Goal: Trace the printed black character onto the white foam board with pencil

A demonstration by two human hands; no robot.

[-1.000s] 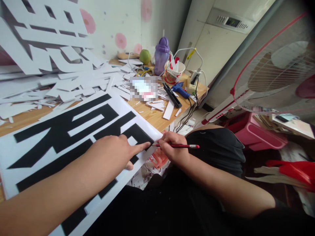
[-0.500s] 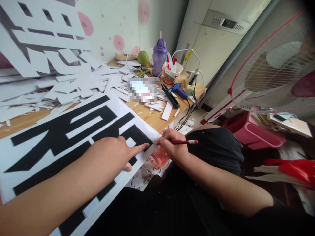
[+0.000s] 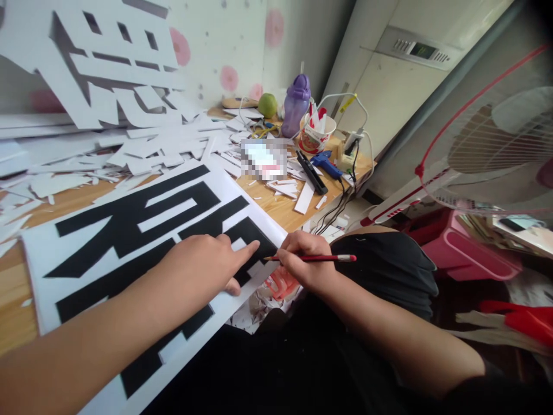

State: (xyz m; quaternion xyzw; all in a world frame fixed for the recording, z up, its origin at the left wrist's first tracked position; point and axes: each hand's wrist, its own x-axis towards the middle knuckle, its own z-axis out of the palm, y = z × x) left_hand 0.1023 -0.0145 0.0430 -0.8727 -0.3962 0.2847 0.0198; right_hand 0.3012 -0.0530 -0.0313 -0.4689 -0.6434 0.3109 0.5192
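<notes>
A white sheet (image 3: 43, 253) printed with large black character shapes (image 3: 205, 196) lies across the table's near side. My left hand (image 3: 207, 262) rests on it, index finger stretched out over the black print and thumb apart. Close by its fingertip, my right hand (image 3: 305, 265) grips a red and black pencil (image 3: 320, 259) with a white end. The pencil's point is at the black print by the sheet's near right edge. Whether the point touches the paper I cannot tell.
White cut-out characters (image 3: 125, 69) lean at the back left above scattered white offcuts (image 3: 159, 144). Farther right are a blurred-out rectangle, a black tool (image 3: 311, 173), a blue glue gun (image 3: 327, 164), a paper tub (image 3: 317, 138) and a purple bottle (image 3: 296, 106). A fan (image 3: 488, 132) stands right.
The view has shifted, so the scene sits farther right. Against the sheet, the pencil point and my left index finger have moved back from the black shape's right corner.
</notes>
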